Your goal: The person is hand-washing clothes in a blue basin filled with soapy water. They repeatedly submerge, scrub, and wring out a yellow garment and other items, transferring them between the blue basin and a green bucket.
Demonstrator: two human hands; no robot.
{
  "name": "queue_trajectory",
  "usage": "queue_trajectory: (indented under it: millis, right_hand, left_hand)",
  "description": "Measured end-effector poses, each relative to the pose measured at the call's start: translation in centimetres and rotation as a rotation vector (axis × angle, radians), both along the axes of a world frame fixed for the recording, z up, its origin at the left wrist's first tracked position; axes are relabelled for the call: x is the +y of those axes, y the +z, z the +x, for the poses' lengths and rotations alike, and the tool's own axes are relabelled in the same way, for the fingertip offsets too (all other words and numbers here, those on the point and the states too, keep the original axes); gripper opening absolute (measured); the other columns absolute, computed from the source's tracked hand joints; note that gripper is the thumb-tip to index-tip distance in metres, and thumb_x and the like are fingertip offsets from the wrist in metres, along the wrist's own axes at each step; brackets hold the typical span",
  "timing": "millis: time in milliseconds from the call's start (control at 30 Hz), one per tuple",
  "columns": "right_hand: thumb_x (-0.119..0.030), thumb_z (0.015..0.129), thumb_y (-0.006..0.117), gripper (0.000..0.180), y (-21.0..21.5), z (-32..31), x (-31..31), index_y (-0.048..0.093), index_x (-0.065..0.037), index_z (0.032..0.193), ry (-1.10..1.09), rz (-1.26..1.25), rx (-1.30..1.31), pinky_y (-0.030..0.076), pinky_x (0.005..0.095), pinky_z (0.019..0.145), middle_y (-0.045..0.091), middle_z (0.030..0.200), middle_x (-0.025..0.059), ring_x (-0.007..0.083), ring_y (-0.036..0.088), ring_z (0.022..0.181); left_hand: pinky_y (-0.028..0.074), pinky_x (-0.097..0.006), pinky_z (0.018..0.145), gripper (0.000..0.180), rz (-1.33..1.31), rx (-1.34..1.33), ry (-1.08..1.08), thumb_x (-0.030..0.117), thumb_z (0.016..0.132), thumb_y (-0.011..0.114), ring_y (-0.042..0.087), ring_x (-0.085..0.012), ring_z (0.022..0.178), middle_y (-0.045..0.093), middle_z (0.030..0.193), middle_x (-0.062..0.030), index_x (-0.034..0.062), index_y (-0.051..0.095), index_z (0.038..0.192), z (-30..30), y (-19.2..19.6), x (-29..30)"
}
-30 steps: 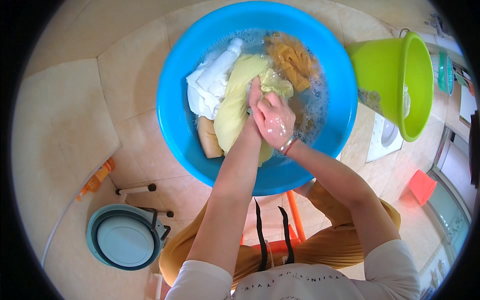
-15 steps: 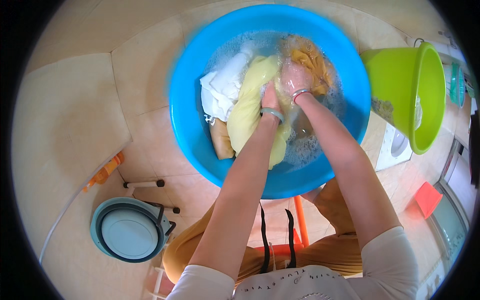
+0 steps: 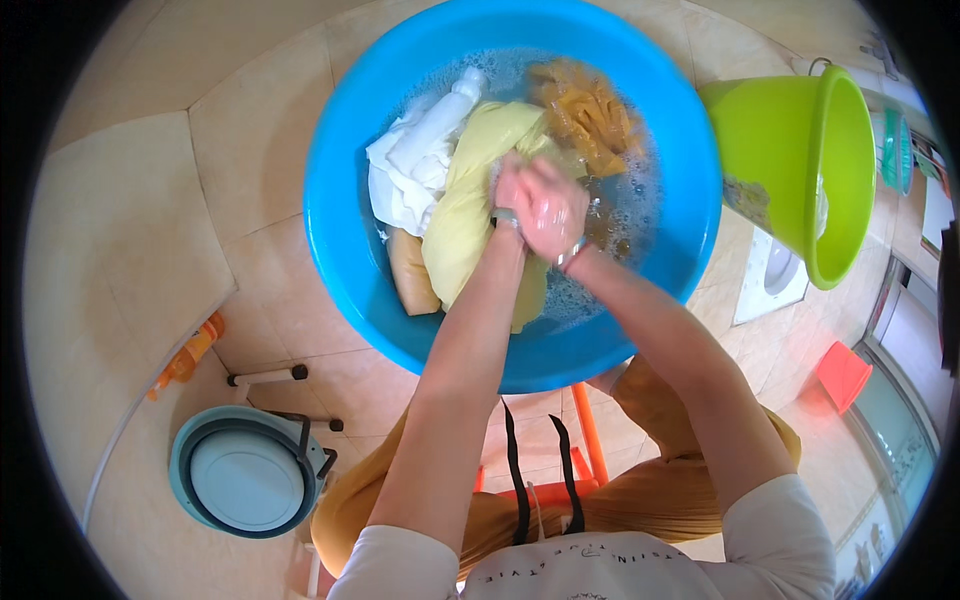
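Note:
A big blue basin [image 3: 335,260] of sudsy water holds several wet cloths. My left hand [image 3: 508,188], with a bangle at the wrist, is closed on a pale yellow garment [image 3: 480,150] that lies twisted across the middle. Pressed against it is my right hand [image 3: 553,210], fingers curled and wet with suds, a bracelet on the wrist; what lies between the hands is hidden. A white cloth [image 3: 405,180] rests left of the yellow garment, and a rolled tan piece [image 3: 412,275] is below it. Ochre cloth [image 3: 590,115] floats at the far right.
A lime-green bucket [image 3: 770,150] is tipped on its side to the right of the basin. Nearer on the left stands a grey-blue folding basin [image 3: 245,480], below an orange bottle [image 3: 190,355]. A red-orange object [image 3: 843,376] is at the right, and an orange stool [image 3: 590,440] shows between my legs.
My right hand has come out of the water by the ochre cloth and moved left and nearer, against my left hand. The whole view has shifted slightly, with the basin further left.

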State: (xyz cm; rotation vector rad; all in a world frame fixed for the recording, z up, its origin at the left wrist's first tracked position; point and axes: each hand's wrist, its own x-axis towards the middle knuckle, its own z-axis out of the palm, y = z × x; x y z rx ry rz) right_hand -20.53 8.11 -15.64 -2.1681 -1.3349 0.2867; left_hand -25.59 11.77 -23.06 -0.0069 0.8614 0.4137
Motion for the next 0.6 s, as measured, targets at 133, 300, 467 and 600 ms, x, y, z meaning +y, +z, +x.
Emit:
queue_trajectory:
  millis: [133,300,467,600]
  right_hand:
    - [-0.028,0.090,0.053,0.027,-4.8,4.4,3.2,0.066,-0.005,0.089,-0.195,-0.269,0.119,0.050,0.0475,0.071,0.064,0.089,0.0167,0.0363,0.064,0.083]
    - [-0.031,0.092,0.051,0.031,-5.9,7.5,5.6,0.066,-0.004,0.092,-0.244,-0.493,0.209,0.051,0.0473,0.077,0.066,0.101,0.0194,0.0366,0.064,0.094]
    - [-0.028,0.090,0.054,0.026,-2.9,3.7,4.8,0.064,-0.006,0.081,-0.167,-0.268,0.018,0.049,0.0456,0.073,0.061,0.089,0.0147,0.0353,0.059,0.087]
    - [-0.021,0.087,0.059,0.019,2.0,-0.6,-1.0,0.061,-0.005,0.077,0.031,-0.046,-0.097,0.042,0.0416,0.072,0.051,0.085,0.0093,0.0299,0.050,0.082]
  left_hand:
    - [0.045,-0.037,0.096,0.055,0.148,0.320,0.081,0.047,0.097,0.046,0.054,-0.0222,0.115,0.057,0.124,-0.0102,0.0048,0.049,0.132,1.5,-1.4,0.1]
    - [0.045,-0.036,0.096,0.055,0.071,0.324,0.027,0.046,0.096,0.049,0.055,-0.0228,0.113,0.057,0.126,-0.0078,0.0065,0.048,0.134,2.3,0.3,0.9]
    - [0.046,-0.034,0.094,0.051,0.312,0.216,-0.061,0.045,0.098,0.046,0.056,-0.0217,0.111,0.059,0.123,-0.0062,0.0085,0.048,0.133,0.5,-3.4,1.7]
    - [0.048,-0.032,0.089,0.047,0.016,-0.087,0.071,0.044,0.098,0.045,0.057,-0.0204,0.105,0.061,0.118,-0.0047,0.0110,0.051,0.130,0.1,3.4,-0.8]
